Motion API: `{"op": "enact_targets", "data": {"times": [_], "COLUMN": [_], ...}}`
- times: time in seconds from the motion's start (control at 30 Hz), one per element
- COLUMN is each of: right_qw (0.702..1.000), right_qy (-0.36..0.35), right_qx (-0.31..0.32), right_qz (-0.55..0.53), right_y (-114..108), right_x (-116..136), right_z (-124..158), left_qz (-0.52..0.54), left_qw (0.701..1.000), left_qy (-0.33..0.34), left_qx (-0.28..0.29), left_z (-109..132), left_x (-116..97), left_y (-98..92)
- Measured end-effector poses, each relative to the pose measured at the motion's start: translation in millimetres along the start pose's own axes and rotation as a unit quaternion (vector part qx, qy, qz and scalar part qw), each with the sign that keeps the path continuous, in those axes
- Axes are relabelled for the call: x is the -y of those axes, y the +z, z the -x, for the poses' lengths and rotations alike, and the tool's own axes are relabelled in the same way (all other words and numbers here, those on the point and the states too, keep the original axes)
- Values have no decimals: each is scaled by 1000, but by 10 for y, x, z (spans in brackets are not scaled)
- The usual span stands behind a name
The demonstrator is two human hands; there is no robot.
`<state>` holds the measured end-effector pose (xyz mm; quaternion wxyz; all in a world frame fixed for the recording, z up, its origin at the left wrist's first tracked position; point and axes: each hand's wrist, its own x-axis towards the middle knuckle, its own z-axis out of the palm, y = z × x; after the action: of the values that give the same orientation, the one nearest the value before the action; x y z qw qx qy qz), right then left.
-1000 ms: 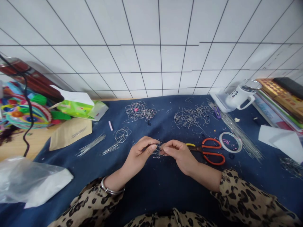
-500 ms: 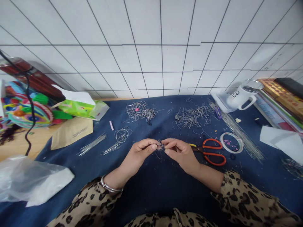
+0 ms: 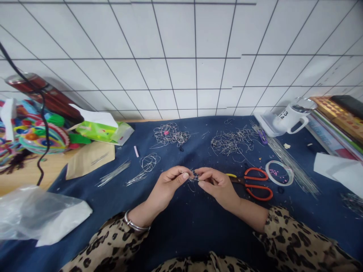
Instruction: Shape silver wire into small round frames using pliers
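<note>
Between my hands is a small piece of thin silvery wire [image 3: 191, 185], bent into loops, held just above the dark blue cloth [image 3: 181, 226]. My left hand [image 3: 167, 187] pinches it from the left with thumb and index finger. From the right, my right hand [image 3: 219, 187] grips it the same way, fingertips close to those of the left. The fingers partly cover the wire. Scissors with orange-red handles [image 3: 258, 194] lie just right of my right hand, their blades partly hidden by it. A round coil of wire [image 3: 149, 162] rests left of my left hand.
Tangled wire heaps [image 3: 231, 141] lie at the back. Straight wires [image 3: 296, 166] lie right, near a clear ring-shaped dish [image 3: 292, 177] with pink beads. A white mug [image 3: 292, 119] and books [image 3: 337, 132] stand back right. A plastic bag [image 3: 36, 215] sits left, a cable [image 3: 45, 128] hanging behind it.
The view has shifted slightly, so everything sits a little lower and further right. Both hands keep their pinch on the wire, with only small finger movement.
</note>
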<state>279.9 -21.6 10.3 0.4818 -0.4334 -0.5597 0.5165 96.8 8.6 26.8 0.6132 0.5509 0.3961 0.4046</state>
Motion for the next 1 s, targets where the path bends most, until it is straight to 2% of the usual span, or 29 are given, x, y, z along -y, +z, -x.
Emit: {"op": "enact_targets", "data": {"times": [0.47, 1.0], "right_qw": [999, 995], "right_qy": [22, -36], "right_qx": [3, -4], "right_qz": [-33, 97], "right_y": [4, -26], "right_x": [-24, 64], "right_z": [-2, -8], "left_qz": [-44, -86], "left_qw": [999, 996], "left_qy": [5, 9], "left_qx": [15, 25], "left_z": [-5, -4], "left_x": [3, -20], "left_y": [-7, -18]}}
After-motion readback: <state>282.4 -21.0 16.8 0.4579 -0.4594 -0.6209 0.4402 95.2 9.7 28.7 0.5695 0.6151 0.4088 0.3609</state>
